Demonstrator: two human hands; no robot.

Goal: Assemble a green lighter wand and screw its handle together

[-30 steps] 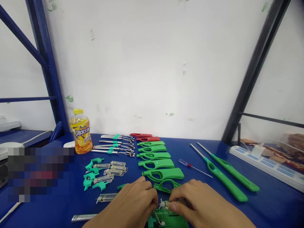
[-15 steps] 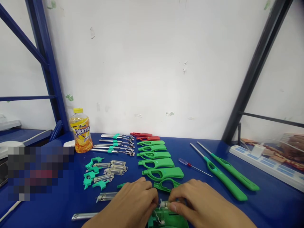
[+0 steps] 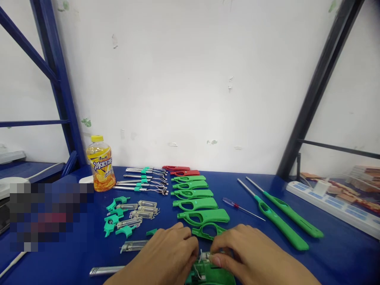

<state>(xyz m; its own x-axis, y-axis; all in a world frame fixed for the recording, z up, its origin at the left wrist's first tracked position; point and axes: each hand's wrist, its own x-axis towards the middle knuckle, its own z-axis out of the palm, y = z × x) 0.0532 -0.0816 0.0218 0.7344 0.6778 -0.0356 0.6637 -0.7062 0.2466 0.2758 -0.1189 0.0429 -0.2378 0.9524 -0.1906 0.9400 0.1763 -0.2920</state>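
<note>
A green lighter housing half lies at the bottom edge, partly cut off, with thin white wire inside. At its upper side a small whitish, clear part, seemingly the end of a fuel tank, sits between the thumb and fingers of my right hand. My left hand is curled at the housing's left side; its fingertips are hidden, so I cannot tell what they grip. Just beyond the hands lies another green housing piece. Beside my left hand are a clear fuel tank and a metal lighter tube.
Green housings and red ones form a column. Left of them are metal tubes with wires, clear tanks, teal triggers and a drink bottle. A screwdriver, two lighters and a power strip lie right.
Both hands stay at the green housing in almost the same pose. My left hand has shifted very slightly to the right; the parts on the table have not moved.
</note>
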